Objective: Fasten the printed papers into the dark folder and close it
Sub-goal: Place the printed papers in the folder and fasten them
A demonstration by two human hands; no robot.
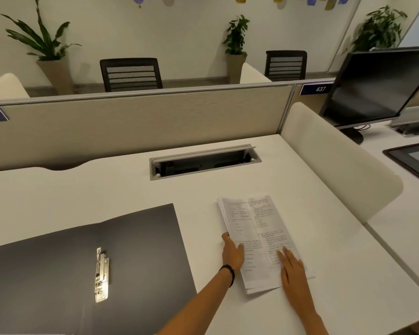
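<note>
Two hands: both rest on a stack of white printed papers (257,240) at the lower right of centre, on a white office desk (107,189).
Left hand (232,252): fingers curled along the stack's left long edge, thumb lying on the top sheet; whether any sheet is lifted cannot be told. A thin black band (229,274) circles the wrist.
Right hand (293,269): spread flat, palm down, on the lower right part of the top sheet, grasping nothing.
Papers: the stack lies flat, tilted with its far end toward the upper left; the sheets fan slightly at the left edge and at the near end. The print is too small to read.
Folder: a dark grey plastic folder (136,238) lies fully open at the lower left of the frame, well apart from the papers.
Clip: a silver metal fastener (101,274) sits along the folder's central fold, with no sheets in it.
Desk centre: a grey rectangular cable hatch (203,160) stands open beyond the papers.
Backdrop: a beige partition panel (140,122) crosses the middle; a black flat monitor (377,85), screen dark, fills the upper right; two black mesh-back chairs (131,74) and green potted plants (236,37) line the far wall.
</note>
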